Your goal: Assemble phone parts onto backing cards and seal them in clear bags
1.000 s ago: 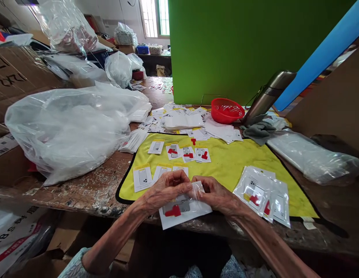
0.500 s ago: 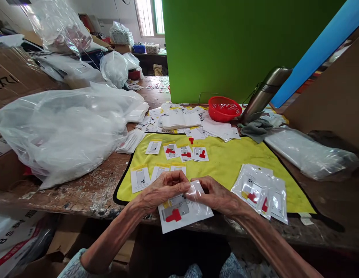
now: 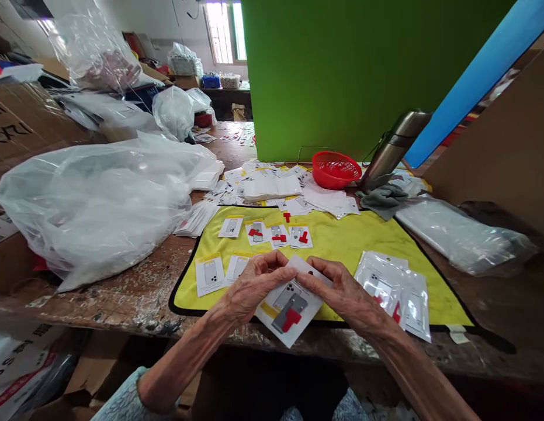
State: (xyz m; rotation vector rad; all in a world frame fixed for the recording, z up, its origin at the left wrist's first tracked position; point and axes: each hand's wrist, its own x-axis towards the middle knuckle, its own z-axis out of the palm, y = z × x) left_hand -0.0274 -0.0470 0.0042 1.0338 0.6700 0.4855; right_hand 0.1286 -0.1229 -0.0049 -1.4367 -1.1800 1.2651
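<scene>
A clear-fronted plastic pouch (image 3: pixel 287 310) is pinched at its upper end between my two hands, over the front edge of the yellow cloth (image 3: pixel 337 234). Inside it show a printed card with a phone drawing, a grey piece and a red T-shaped tab. My left hand (image 3: pixel 258 286) grips its upper left, thumb on the front; my right hand (image 3: pixel 337 286) grips the upper right the same way. To the right lie several filled pouches (image 3: pixel 414 304), overlapping. Printed cards (image 3: pixel 210 275) lie left of my hands, and cards with red tabs (image 3: pixel 278 235) sit farther back.
A big translucent bag (image 3: pixel 96 204) bulges over the table's left side. Behind the cloth are piled papers (image 3: pixel 272 186), a red basket (image 3: pixel 336 169), a steel flask (image 3: pixel 394 146) and a grey cloth (image 3: pixel 381 197). A plastic packet (image 3: pixel 468 234) lies right; a green panel (image 3: pixel 363 76) stands behind.
The pouch has turned so a corner points down, and it has shifted slightly right. My right thumb now presses its front near the left thumb. The view has moved slightly.
</scene>
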